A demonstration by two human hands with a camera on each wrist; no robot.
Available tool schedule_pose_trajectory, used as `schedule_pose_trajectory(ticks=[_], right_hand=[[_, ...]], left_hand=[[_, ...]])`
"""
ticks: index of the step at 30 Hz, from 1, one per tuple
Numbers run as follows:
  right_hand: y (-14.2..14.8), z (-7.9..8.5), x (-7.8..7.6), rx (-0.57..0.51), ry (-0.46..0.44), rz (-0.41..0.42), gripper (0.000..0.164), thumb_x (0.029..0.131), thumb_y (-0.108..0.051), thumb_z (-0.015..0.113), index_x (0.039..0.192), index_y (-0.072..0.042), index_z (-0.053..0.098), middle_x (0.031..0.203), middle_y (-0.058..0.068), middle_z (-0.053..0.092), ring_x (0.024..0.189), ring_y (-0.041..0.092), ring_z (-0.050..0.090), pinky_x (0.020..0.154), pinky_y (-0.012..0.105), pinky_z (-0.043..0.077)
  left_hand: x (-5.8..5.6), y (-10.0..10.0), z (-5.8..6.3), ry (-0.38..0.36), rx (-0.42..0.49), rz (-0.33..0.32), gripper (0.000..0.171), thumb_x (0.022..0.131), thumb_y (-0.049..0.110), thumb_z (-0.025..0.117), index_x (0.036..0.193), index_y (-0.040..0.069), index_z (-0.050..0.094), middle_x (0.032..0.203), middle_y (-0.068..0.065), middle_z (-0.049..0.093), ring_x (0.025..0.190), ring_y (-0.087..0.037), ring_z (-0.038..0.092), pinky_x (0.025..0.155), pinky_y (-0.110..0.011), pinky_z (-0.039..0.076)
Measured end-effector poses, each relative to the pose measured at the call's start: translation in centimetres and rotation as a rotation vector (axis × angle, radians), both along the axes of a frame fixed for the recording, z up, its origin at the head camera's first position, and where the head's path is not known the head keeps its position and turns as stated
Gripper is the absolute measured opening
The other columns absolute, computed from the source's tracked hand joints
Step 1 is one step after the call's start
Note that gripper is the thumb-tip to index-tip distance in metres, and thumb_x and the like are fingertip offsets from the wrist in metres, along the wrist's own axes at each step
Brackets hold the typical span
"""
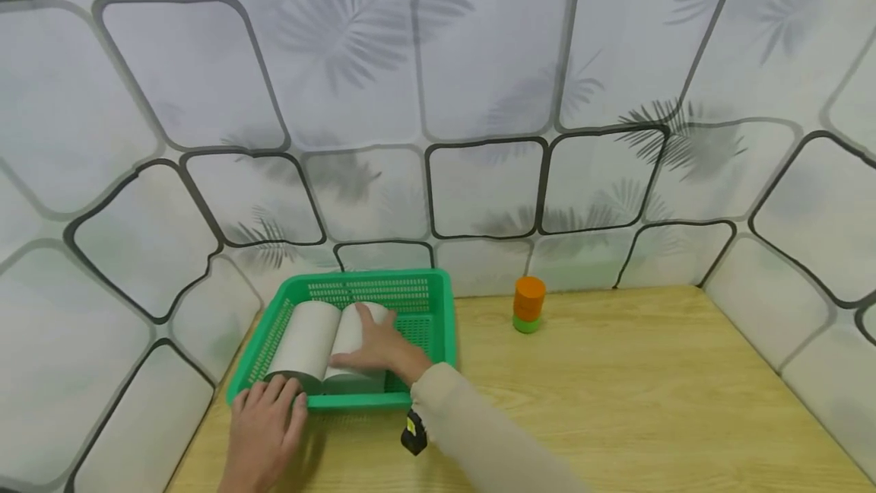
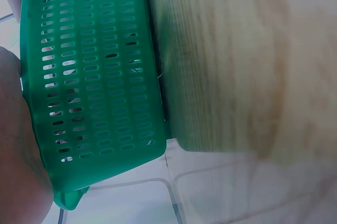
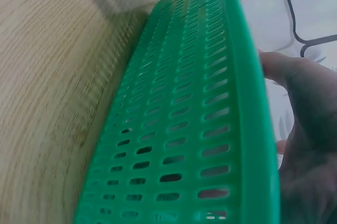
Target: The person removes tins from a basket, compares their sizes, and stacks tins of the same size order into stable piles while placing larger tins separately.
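Note:
A green plastic basket (image 1: 446, 341) with slotted walls stands on the wooden table. Two white paper rolls lie side by side in it: the left roll (image 1: 304, 337) and the right roll (image 1: 347, 333). My right hand (image 1: 376, 345) grips the right roll from above, thumb towards the left roll, fingers spread over its far part. The roll's right side is partly covered by this hand. My left hand (image 1: 265, 421) holds the basket's near rim at the left corner, fingers bent over it. In the right wrist view, my right thumb (image 3: 287, 69) shows beyond the rim.
An orange cylinder (image 1: 529, 297) with a green base (image 1: 526, 323) stands on the table (image 1: 616, 386) right of the basket. A small black object with a yellow mark (image 1: 414, 433) shows beside the right cuff. Patterned wall covering (image 1: 493, 189) closes off the back and sides.

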State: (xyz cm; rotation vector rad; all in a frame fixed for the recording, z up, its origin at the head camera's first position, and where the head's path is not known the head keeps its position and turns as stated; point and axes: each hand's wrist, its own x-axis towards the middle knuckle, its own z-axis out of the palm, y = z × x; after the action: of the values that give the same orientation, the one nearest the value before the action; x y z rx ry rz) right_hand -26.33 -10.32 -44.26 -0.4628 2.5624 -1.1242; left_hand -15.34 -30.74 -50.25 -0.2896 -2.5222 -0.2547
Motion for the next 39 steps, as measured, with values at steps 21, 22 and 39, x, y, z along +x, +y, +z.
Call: schedule_pose_trajectory(ticks=[21,22,39], right_hand=[[-1.5,-2.3,-1.9,-0.11,-0.088,-0.127,0.12,0.073,-0.052,0.089,0.164,-0.033,0.013,0.165,0.032,-0.001,0.141,0.059,0.032,0.099,0.067,0.044],[-1.4,-2.1,-1.8,-0.112,-0.084,-0.125,0.119,0.073,-0.051,0.09,0.164,-0.032,0.014,0.165,0.033,0.0,0.14,0.059,0.034,0.098,0.067,0.044],[-0.5,-1.5,-1.8,-0.042,0.096,-0.087,0.121,0.07,-0.052,0.092,0.163,-0.029,0.018,0.156,0.03,0.023,0.109,0.042,0.058,0.077,0.052,0.055]], left_hand=[[0.0,0.1,0.2,0.014,0.003,-0.013,0.013,0.099,0.022,0.055,0.089,0.016,0.06,0.092,-0.003,0.057,0.087,-0.03,0.052,0.083,-0.056,0.035],[0.0,0.1,0.1,0.016,0.003,-0.012,0.013,0.099,0.022,0.055,0.089,0.016,0.06,0.091,-0.003,0.057,0.087,-0.03,0.052,0.082,-0.056,0.035],[0.1,0.0,0.2,0.007,0.0,-0.009,0.011,0.099,0.02,0.057,0.088,0.018,0.059,0.09,-0.001,0.055,0.085,-0.028,0.051,0.081,-0.056,0.035]])
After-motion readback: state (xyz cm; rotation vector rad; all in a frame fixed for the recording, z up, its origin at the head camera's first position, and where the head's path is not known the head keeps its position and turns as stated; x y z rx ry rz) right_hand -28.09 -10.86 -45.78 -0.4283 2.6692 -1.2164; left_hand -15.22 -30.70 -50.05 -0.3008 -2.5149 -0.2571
